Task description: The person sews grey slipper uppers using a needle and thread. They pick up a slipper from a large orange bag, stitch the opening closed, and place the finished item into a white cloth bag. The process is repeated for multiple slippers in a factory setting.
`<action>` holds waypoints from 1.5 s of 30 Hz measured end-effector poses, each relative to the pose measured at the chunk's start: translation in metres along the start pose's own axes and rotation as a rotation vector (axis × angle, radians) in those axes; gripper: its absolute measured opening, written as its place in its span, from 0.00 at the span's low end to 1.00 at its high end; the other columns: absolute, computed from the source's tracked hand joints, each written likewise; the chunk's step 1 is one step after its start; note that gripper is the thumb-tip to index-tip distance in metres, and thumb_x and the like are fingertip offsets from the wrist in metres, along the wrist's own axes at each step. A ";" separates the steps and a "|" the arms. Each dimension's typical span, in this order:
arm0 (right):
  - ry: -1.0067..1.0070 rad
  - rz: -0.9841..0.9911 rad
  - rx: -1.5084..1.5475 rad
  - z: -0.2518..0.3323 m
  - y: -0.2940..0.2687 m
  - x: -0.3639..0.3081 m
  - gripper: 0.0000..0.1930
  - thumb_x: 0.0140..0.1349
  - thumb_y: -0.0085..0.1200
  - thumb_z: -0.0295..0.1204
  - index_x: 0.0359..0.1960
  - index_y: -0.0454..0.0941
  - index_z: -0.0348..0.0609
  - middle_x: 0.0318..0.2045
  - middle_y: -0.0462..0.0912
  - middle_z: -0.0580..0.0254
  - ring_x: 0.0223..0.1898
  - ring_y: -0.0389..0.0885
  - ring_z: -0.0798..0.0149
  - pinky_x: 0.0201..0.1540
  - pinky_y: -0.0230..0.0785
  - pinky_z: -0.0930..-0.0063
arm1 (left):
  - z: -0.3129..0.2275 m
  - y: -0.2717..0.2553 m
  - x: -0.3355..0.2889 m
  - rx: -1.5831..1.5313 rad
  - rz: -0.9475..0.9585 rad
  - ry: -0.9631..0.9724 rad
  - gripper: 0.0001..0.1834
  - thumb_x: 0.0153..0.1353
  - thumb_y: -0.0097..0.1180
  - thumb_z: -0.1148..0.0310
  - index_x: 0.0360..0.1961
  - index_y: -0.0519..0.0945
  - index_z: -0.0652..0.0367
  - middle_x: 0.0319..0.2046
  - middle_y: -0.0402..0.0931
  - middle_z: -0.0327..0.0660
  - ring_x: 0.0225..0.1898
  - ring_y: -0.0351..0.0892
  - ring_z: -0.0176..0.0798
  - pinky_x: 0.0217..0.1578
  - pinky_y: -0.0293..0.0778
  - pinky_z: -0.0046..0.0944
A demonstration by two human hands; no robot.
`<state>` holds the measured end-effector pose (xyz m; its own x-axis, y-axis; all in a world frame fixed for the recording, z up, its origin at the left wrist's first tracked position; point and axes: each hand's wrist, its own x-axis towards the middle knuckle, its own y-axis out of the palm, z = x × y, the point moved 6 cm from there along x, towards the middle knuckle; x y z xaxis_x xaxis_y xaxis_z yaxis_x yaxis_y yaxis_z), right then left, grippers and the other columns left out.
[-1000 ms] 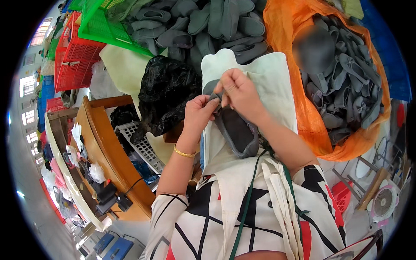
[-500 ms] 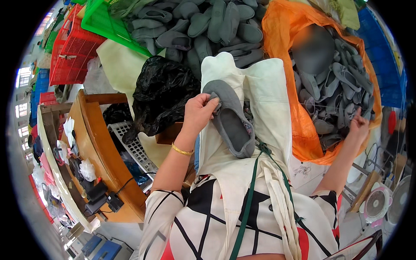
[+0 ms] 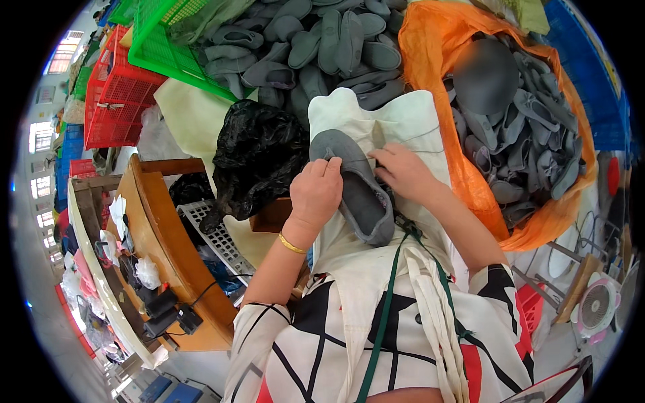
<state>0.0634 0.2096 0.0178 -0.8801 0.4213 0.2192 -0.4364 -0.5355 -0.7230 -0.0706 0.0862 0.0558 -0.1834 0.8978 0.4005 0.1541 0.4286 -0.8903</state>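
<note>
A grey cloth slip-on shoe [image 3: 369, 211] rests on the white apron [image 3: 410, 124] over my lap, its toe pointing away and its opening facing up. My left hand [image 3: 318, 191] is closed on the shoe's left edge, at the front of the opening. Close to the opposite edge is my right hand [image 3: 404, 171], with thumb and forefinger drawn together; whatever they pinch is too small to make out. A thin dark line, like thread, runs over the apron above the right hand.
Grey shoes [image 3: 339, 40] lie heaped beyond my lap, beside a green crate [image 3: 151, 47]. An orange sack [image 3: 430, 40] holding more shoes stands at the right. To the left are a black plastic bag [image 3: 259, 148], a wooden table [image 3: 158, 248] and a red crate [image 3: 124, 87].
My right hand has come back from far right, near the orange sack, to the shoe. My left hand still grips the shoe and has turned, its back now upward.
</note>
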 end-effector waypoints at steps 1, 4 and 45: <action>-0.022 0.032 -0.053 0.000 0.010 0.004 0.15 0.55 0.58 0.24 0.46 0.77 0.39 0.31 0.75 0.53 0.35 0.76 0.48 0.36 0.71 0.61 | 0.001 0.000 -0.001 -0.012 0.015 -0.028 0.15 0.52 0.61 0.71 0.43 0.78 0.56 0.29 0.71 0.38 0.30 0.76 0.41 0.26 0.73 0.39; -0.023 0.033 -0.208 -0.011 0.018 0.013 0.13 0.56 0.59 0.25 0.43 0.78 0.40 0.30 0.76 0.55 0.33 0.77 0.49 0.35 0.71 0.62 | 0.001 -0.001 -0.001 -0.098 0.040 -0.125 0.18 0.53 0.63 0.71 0.46 0.77 0.57 0.31 0.73 0.40 0.31 0.77 0.44 0.28 0.74 0.40; -0.028 -0.524 0.085 0.076 -0.085 -0.050 0.06 0.61 0.59 0.26 0.36 0.79 0.37 0.29 0.79 0.56 0.33 0.78 0.55 0.40 0.74 0.65 | -0.037 0.037 -0.005 -0.688 0.605 -0.126 0.18 0.55 0.59 0.71 0.49 0.79 0.57 0.33 0.79 0.43 0.28 0.79 0.44 0.33 0.75 0.40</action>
<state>0.1305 0.1785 0.1176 -0.5438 0.6292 0.5553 -0.8318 -0.3161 -0.4564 -0.0276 0.1011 0.0289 0.0183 0.9881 -0.1528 0.7936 -0.1073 -0.5989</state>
